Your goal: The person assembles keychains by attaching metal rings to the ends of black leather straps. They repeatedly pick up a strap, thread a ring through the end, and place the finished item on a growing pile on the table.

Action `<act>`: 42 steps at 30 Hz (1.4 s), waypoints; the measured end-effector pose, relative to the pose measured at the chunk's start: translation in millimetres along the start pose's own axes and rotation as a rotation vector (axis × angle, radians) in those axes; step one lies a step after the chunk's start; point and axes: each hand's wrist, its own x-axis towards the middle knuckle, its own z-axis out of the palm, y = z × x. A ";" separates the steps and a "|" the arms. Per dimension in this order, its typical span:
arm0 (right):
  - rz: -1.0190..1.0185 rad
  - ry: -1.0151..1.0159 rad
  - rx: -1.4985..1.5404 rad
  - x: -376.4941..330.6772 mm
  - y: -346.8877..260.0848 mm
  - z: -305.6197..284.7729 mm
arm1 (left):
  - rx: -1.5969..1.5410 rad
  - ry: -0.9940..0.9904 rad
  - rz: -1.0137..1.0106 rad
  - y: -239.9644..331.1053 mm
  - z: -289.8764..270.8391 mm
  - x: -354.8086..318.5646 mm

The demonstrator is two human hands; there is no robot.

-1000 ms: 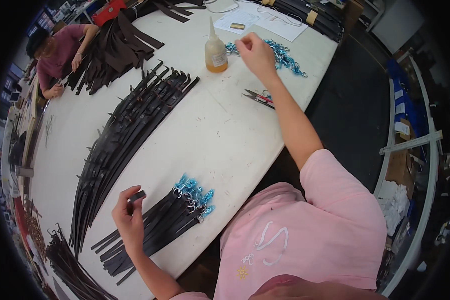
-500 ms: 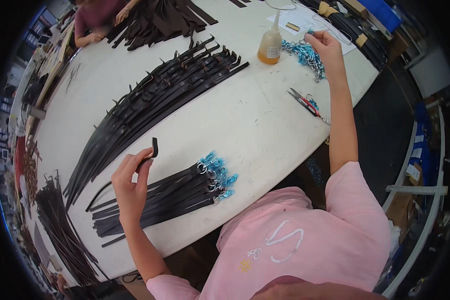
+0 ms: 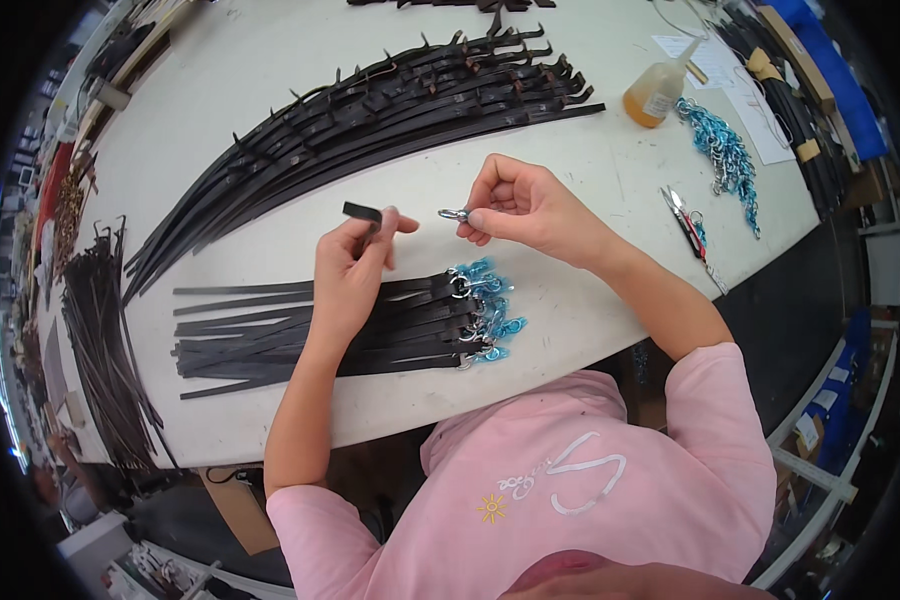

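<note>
Between thumb and fingers, my left hand (image 3: 355, 260) pinches a black strap (image 3: 361, 212) near its end, which bends up past the fingers. My right hand (image 3: 520, 208) faces it a short gap away and grips a silver metal clasp (image 3: 452, 214), whose ring end pokes out toward the strap. The two pieces are apart. Below both hands lies a bundle of black straps (image 3: 410, 325) with silver rings and blue-wrapped clasps (image 3: 490, 310) at their right ends. My left forearm crosses over part of that bundle.
A long pile of black straps (image 3: 370, 120) spreads beyond my hands, and another bundle (image 3: 105, 350) hangs at the left edge. To the right are a bottle of amber liquid (image 3: 655, 92), a heap of blue-wrapped clasps (image 3: 725, 160) and red-handled snips (image 3: 688, 225).
My right hand has come from the clasp heap back to the middle, bringing a clasp. My left hand still holds the strap, now closer to the right hand. The head view has shifted.
</note>
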 end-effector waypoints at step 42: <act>-0.110 -0.013 -0.034 -0.4 -2.8 -15.8 | -0.086 -0.087 0.139 -16.6 15.6 0.5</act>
